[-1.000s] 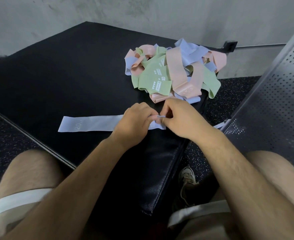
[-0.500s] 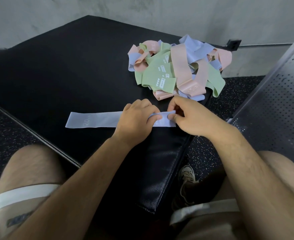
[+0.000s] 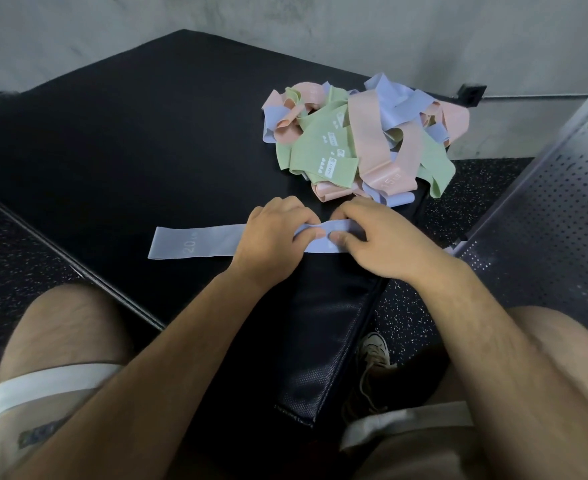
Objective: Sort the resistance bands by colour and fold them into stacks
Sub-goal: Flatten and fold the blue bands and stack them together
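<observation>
A pale blue resistance band [image 3: 195,241] marked "20" lies flat across the black mat [image 3: 129,143], running left to right. My left hand [image 3: 271,237] pinches its right part with curled fingers. My right hand [image 3: 379,237] pinches the band's right end, thumb on top, just beside the left hand. Behind the hands sits a tangled pile of bands [image 3: 358,140] in green, pink and blue, with a green one marked "HEAVY" at its front.
The mat's front right corner drops off near my right wrist, with speckled floor [image 3: 458,188] and my shoe [image 3: 374,351] below. A perforated grey metal panel [image 3: 545,220] stands at the right. A concrete wall closes the back.
My right hand has drawn the blue band's end further right, spreading it out flat. Both hands stay together on the band. The camera has tilted slightly.
</observation>
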